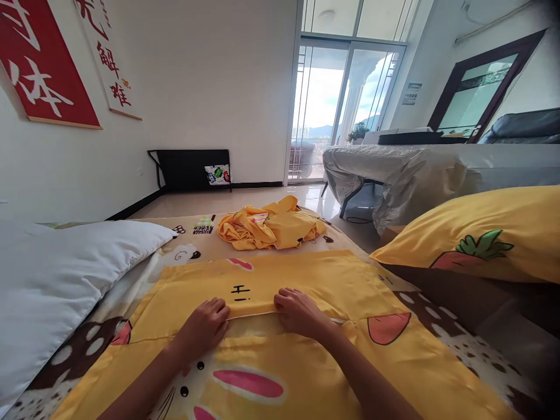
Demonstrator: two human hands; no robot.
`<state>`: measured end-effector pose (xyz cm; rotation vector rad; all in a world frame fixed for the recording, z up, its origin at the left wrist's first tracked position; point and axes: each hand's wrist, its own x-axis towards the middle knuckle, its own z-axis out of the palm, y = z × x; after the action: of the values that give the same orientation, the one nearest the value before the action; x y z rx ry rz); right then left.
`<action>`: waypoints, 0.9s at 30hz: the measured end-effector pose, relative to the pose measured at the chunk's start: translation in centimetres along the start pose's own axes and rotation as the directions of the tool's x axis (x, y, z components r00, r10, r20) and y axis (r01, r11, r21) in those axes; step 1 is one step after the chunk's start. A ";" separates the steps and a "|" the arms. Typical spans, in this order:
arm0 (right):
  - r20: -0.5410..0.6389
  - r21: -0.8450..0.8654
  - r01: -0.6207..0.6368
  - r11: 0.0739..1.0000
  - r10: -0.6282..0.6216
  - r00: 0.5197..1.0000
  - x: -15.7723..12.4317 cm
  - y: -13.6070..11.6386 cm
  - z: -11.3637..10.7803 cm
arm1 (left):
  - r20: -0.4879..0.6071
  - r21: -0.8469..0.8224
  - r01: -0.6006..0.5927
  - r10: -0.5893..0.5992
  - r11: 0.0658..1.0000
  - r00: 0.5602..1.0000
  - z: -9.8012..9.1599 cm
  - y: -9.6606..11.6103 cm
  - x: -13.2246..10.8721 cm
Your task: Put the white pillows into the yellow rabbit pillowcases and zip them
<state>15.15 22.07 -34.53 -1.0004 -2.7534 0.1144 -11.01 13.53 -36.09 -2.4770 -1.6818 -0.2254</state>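
Note:
A yellow pillowcase (280, 280) with rabbit and carrot prints lies flat on the bed in front of me. My left hand (205, 324) and my right hand (298, 310) both rest on its folded edge near the middle, fingers curled and pinching the fabric at the opening. A bare white pillow (56, 280) lies at the left. A pillow in a matching yellow case (476, 239) with a carrot print sits at the right.
A crumpled yellow cloth (271, 227) lies at the far end of the bed. Beyond it are a tiled floor, a black rack (188, 169) against the wall, a table under a plastic cover (394, 169) and a glass balcony door (341, 99).

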 end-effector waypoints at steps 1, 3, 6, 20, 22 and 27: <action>0.008 0.050 0.027 0.998 -0.027 1.000 -0.1 -0.1 0.0 | -0.015 -0.033 -0.028 0.028 0.999 1.000 0.1 0.1 0.0; 0.041 0.139 0.064 0.988 -0.071 0.997 -0.2 -0.4 0.0 | -0.030 -0.082 -0.086 0.083 0.993 0.996 0.2 0.4 0.0; 0.085 0.214 0.059 0.975 -0.079 0.993 -0.2 -0.8 0.2 | -0.031 -0.143 -0.134 0.131 0.981 0.991 0.3 0.8 -0.1; 0.164 0.088 0.175 0.981 -0.187 0.969 -1.2 -4.9 -1.7 | -0.096 -0.019 -0.090 0.088 0.996 0.991 -4.8 2.8 1.4; 0.158 0.063 0.236 0.970 -0.244 0.957 -1.4 -5.8 -1.3 | -0.014 0.031 -0.101 0.101 0.994 0.995 -4.3 4.0 3.0; 0.068 0.023 0.252 0.968 -0.253 0.965 -1.3 -6.7 0.8 | 0.208 0.018 -0.259 0.250 0.966 0.946 -1.4 4.6 7.7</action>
<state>11.78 16.08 -34.58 -0.6452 -2.9117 0.1304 -4.01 18.61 -33.33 -2.7271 -1.3898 0.0986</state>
